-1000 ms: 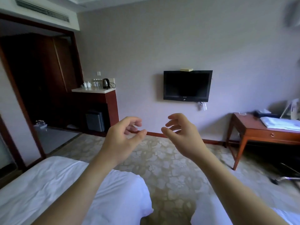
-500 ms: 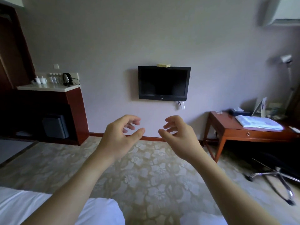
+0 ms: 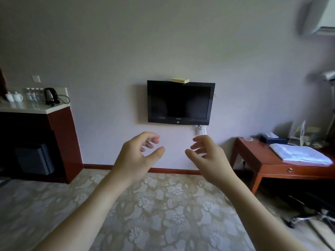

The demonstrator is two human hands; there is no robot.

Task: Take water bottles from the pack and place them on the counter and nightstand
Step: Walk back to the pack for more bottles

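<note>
Both hands are raised in the lower middle of the frame, held out in front of the person with bare forearms running up from the bottom edge. The left hand (image 3: 135, 157) has its fingers curled loosely and its thumb pointing toward the other hand; nothing is between them. The right hand (image 3: 211, 157) mirrors it, fingers half spread and bent, thumb reaching left, also holding nothing. The two hands are near each other but apart, with a stretch of pale wall showing in the gap.

At the left edge of the frame stands a counter (image 3: 36, 108) with a white top on a dark red-brown base. On it, against the wall, a few small water bottles (image 3: 33, 95) stand in a row between two white cups (image 3: 14, 96) and a black kettle (image 3: 50, 96); they are small and blurred, so their number is unclear. No pack of bottles and no nightstand can be seen.

A black television (image 3: 180, 102) hangs on the wall above the hands. At the right of the frame is a wooden desk (image 3: 268, 165) with a folded white cloth (image 3: 299, 153) on it. A flower-patterned carpet (image 3: 163, 214) covers the floor.
</note>
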